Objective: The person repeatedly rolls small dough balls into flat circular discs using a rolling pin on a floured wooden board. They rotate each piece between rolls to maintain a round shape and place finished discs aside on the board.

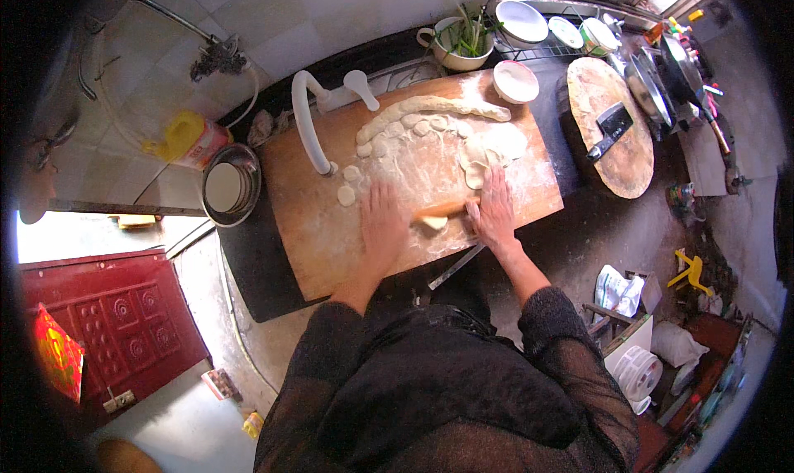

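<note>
A wooden rolling pin (453,209) lies across a floured wooden board (298,225), over a small piece of dough (435,223). My left hand (383,222), blurred, covers the pin's left end with its fingers stretched forward. At the other end, my right hand (495,209) rests on the pin, fingers extended beside flattened dough rounds (476,175). More thin wrappers (505,144) overlap at the board's right side. A long rope of dough (428,106) curves along the back, with small dough pieces (422,127) below it. Two dough discs (346,195) lie left of my left hand.
A white faucet (304,119) arches over the board. Behind stand a bowl of flour (516,82) and a cup of green onions (462,45). A metal bowl (231,184) is at left. On the right, a cleaver (614,126) lies on a round chopping block (626,169).
</note>
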Tool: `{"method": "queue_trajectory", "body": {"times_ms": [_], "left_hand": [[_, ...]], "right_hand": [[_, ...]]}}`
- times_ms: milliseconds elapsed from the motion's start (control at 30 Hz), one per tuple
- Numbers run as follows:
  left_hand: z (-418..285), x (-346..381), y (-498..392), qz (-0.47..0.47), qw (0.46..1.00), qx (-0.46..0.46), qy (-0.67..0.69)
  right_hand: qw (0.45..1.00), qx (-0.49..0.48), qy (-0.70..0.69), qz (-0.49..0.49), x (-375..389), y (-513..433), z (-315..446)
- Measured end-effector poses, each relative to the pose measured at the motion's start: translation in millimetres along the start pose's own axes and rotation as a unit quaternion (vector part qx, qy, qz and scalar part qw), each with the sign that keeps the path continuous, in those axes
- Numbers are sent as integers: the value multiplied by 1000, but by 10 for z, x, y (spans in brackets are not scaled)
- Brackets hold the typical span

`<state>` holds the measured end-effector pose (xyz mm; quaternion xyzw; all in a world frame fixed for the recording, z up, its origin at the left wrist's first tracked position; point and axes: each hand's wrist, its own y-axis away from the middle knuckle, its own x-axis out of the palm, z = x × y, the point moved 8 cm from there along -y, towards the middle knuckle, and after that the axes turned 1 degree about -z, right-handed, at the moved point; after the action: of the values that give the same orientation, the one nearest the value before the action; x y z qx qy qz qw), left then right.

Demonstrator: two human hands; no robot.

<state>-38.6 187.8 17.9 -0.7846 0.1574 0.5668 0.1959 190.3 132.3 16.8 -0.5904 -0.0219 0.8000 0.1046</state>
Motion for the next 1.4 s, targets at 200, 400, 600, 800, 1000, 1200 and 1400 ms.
{"method": "queue_trajectory", "body": {"times_ms": [200,400,600,800,1000,1200,1400], "left_hand": [[-176,53,337,74,995,-6,66],[12,2,-27,-15,1000,-20,-18],[-205,-24,445,149,985,16,84],[-230,37,675,-25,989,126,78],[-248,1,780,-64,981,145,108],[-208,-410,1085,-80,981,116,131],[-149,-276,1369,-56,989,88,103]], "right_hand": [[999,9,-31,25,63,494,-173],[1000,16,2,7,13,78,-54],[996,-4,8,89,-60,884,-65],[970,-159,-172,58,-274,306,586],[959,-45,-94,265,321,-178,816],[970,-29,-197,136,106,-634,657],[983,-181,-28,24,627,-1319,1012]]}}
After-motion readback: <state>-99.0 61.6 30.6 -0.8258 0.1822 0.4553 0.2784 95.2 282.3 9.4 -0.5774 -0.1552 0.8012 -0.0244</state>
